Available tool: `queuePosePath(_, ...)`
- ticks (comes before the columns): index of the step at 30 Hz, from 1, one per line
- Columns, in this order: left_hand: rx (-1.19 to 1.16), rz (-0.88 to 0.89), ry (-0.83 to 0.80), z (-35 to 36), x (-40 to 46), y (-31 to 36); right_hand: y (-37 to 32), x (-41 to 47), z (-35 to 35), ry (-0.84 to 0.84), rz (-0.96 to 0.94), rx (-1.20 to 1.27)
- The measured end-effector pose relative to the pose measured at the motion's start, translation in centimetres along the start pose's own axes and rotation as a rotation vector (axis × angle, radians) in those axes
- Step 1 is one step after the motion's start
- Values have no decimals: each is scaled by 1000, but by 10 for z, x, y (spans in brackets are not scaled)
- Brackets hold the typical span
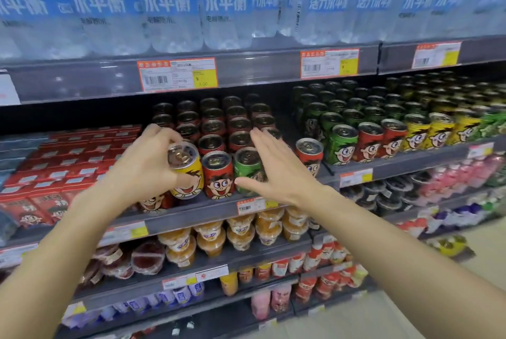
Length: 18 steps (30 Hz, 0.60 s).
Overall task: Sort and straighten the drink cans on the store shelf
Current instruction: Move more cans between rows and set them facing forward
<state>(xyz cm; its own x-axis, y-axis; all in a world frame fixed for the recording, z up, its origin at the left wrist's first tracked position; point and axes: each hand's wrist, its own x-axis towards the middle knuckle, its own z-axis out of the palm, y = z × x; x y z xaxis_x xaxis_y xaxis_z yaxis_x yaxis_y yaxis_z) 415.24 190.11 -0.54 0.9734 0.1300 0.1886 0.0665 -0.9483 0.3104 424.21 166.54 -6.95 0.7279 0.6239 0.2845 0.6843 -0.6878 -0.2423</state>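
My left hand (149,159) grips a yellow can (187,174) near its top, tilted, at the front of the can shelf (191,214). Right of it stand a red can (219,174) and a green can (247,169) in the front row. My right hand (276,171) is spread flat, fingers apart, against the green can's right side and holds nothing. Several rows of red cans (213,125) fill the shelf behind. Another red can (310,154) stands alone to the right. Further right are green cans (342,144), red cans (382,139) and yellow cans (428,133).
Red drink cartons (54,171) fill the same shelf at the left. Large blue-labelled water bottles (164,4) stand on the shelf above. Jelly cups (241,232) and other packs sit on lower shelves. Price tags (178,74) line the shelf edges.
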Motion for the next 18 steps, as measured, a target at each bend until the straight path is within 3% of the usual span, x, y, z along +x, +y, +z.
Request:
queuePosePath(3,-28,90,1,-18,-6,22,15,-9,-7,4,23,-5)
queuePosePath(8,-28,273,-173,-14,-8,75,53,-39,-32,38,81,22)
queuePosePath(13,-72,427,-268,17,11,151,113,-90,-74,105,181,23)
queuePosePath(18,-137,519,-314,67,35,249,187,-158,-123,28,314,-43)
